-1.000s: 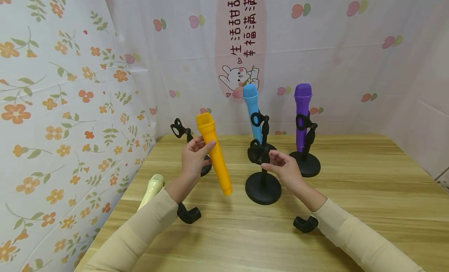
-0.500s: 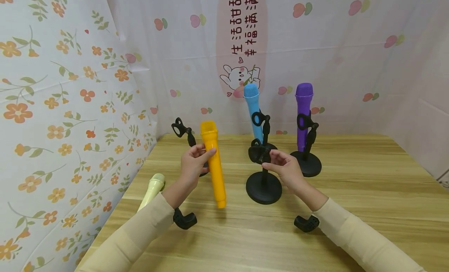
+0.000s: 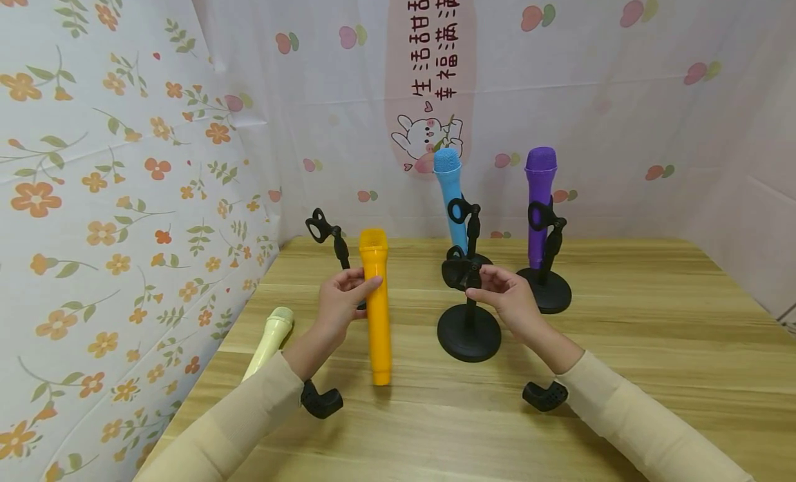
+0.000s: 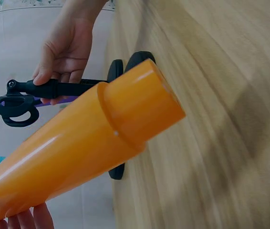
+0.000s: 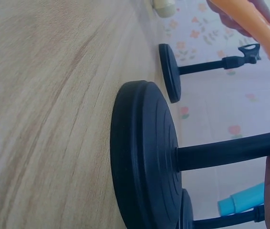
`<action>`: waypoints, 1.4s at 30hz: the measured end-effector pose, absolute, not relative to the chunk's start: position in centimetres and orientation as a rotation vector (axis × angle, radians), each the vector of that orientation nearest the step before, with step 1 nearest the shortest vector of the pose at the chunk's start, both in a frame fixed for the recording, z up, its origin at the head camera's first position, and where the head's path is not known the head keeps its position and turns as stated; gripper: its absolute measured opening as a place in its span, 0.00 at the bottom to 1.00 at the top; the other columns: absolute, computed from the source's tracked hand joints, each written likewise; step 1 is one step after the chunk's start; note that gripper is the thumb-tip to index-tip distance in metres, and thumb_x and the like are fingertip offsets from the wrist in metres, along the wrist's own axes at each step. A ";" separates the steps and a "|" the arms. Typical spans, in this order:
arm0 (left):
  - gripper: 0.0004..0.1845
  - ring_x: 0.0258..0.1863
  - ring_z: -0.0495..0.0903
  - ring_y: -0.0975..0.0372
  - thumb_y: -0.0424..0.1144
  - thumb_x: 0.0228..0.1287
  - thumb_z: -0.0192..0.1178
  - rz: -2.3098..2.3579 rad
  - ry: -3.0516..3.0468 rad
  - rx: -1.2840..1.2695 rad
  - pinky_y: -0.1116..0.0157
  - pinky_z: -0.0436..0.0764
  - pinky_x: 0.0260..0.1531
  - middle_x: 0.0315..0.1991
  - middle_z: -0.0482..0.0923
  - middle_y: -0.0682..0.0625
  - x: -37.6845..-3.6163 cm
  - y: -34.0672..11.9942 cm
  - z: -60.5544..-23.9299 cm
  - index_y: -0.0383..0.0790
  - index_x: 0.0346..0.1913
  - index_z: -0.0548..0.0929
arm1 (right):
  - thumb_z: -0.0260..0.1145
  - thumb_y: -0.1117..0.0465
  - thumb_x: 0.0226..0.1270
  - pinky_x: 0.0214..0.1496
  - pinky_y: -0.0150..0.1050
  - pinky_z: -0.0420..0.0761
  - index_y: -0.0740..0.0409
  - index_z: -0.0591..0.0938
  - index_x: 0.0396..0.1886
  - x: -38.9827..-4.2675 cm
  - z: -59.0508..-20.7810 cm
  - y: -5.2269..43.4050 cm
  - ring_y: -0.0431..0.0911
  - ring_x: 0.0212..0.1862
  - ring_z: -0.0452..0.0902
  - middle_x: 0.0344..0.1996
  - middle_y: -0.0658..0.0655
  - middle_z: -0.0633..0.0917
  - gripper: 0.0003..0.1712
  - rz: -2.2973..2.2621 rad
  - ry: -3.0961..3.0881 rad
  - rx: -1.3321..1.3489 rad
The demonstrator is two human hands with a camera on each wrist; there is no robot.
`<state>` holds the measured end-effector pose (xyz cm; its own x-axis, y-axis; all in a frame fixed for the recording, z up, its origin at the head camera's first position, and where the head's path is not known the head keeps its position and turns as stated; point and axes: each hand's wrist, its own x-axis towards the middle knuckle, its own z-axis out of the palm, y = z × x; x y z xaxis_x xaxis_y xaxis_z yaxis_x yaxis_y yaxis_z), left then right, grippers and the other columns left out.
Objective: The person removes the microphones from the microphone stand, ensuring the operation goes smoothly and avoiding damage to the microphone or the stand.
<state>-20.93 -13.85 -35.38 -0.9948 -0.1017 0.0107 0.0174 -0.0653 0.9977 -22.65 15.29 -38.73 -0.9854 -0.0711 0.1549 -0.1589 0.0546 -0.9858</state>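
Near the left edge of the table (image 3: 653, 316): black stand (image 3: 469, 323), heavy base, probably stable, right hand (image 3: 506, 301) pinching its clip. Upright orange microphone (image 3: 376, 309), hollow-looking stiff smooth plastic, probably light; left hand (image 3: 338, 304) curled around its upper body, best grip there.

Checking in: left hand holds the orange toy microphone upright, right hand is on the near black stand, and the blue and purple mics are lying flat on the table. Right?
Not quite. The blue microphone and purple microphone stand clipped in their stands, as the head view shows. The rest holds: the left hand grips the orange microphone upright, and the right hand holds the near black stand.
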 end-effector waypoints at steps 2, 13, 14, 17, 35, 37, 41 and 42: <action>0.17 0.31 0.82 0.60 0.36 0.59 0.70 -2.234 -2.104 0.103 0.60 0.85 0.26 0.34 0.81 0.48 -20.8 -14.0 -35.5 0.34 0.48 0.81 | 0.73 0.65 0.60 0.54 0.25 0.73 0.68 0.75 0.58 -22.7 -38.7 15.3 0.40 0.52 0.73 0.45 0.49 0.78 0.27 2.107 -2.230 0.246; 0.19 0.31 0.81 0.58 0.39 0.59 0.70 -2.204 -2.173 0.134 0.59 0.85 0.27 0.39 0.81 0.45 -20.0 -15.0 -36.0 0.34 0.51 0.81 | 0.73 0.66 0.59 0.51 0.26 0.75 0.65 0.77 0.56 -22.7 -38.5 15.3 0.41 0.49 0.73 0.44 0.49 0.79 0.25 2.094 -2.237 0.247; 0.19 0.31 0.81 0.58 0.39 0.59 0.70 -2.197 -2.179 0.145 0.59 0.85 0.27 0.39 0.81 0.45 -19.9 -15.1 -36.1 0.34 0.50 0.81 | 0.73 0.66 0.59 0.51 0.26 0.75 0.66 0.77 0.56 -22.6 -38.4 15.3 0.41 0.49 0.73 0.44 0.49 0.79 0.25 2.090 -2.240 0.250; 0.19 0.31 0.81 0.59 0.39 0.59 0.70 -2.186 -2.196 0.164 0.58 0.85 0.27 0.38 0.81 0.46 -19.7 -15.4 -36.1 0.34 0.50 0.81 | 0.73 0.66 0.59 0.51 0.26 0.75 0.67 0.76 0.57 -22.6 -38.3 15.2 0.41 0.49 0.73 0.44 0.50 0.79 0.26 2.081 -2.250 0.257; 0.21 0.35 0.78 0.58 0.41 0.58 0.71 -2.119 -2.327 0.248 0.58 0.84 0.28 0.39 0.83 0.49 -18.6 -17.5 -37.1 0.35 0.51 0.82 | 0.72 0.65 0.60 0.54 0.27 0.74 0.68 0.75 0.59 -23.4 -37.3 13.7 0.43 0.52 0.73 0.48 0.54 0.79 0.28 2.049 -2.282 0.289; 0.21 0.35 0.78 0.58 0.42 0.57 0.71 -2.108 -2.329 0.266 0.59 0.84 0.28 0.39 0.83 0.49 -18.5 -17.7 -37.2 0.35 0.51 0.82 | 0.72 0.64 0.60 0.54 0.27 0.74 0.68 0.74 0.60 -23.6 -37.1 13.5 0.43 0.53 0.73 0.48 0.54 0.79 0.29 2.070 -2.277 0.283; 0.22 0.34 0.77 0.57 0.43 0.57 0.72 -2.089 -2.346 0.286 0.59 0.84 0.29 0.39 0.82 0.48 -18.2 -18.2 -37.3 0.35 0.51 0.81 | 0.72 0.64 0.60 0.54 0.28 0.74 0.67 0.74 0.61 -24.0 -36.7 13.1 0.44 0.53 0.72 0.48 0.53 0.78 0.30 2.102 -2.264 0.280; 0.23 0.34 0.77 0.57 0.44 0.57 0.72 -2.089 -2.350 0.292 0.59 0.84 0.30 0.39 0.81 0.47 -18.2 -18.4 -37.3 0.35 0.52 0.81 | 0.72 0.64 0.60 0.53 0.27 0.74 0.67 0.74 0.61 -24.2 -36.6 13.0 0.44 0.52 0.72 0.48 0.53 0.78 0.30 2.108 -2.255 0.284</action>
<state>-18.17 -18.38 -37.32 -0.9828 -0.1268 -0.1341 -0.1481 0.1081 0.9830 -24.18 13.04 -36.65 -0.9824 -0.1050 0.1544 -0.1611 0.0587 -0.9852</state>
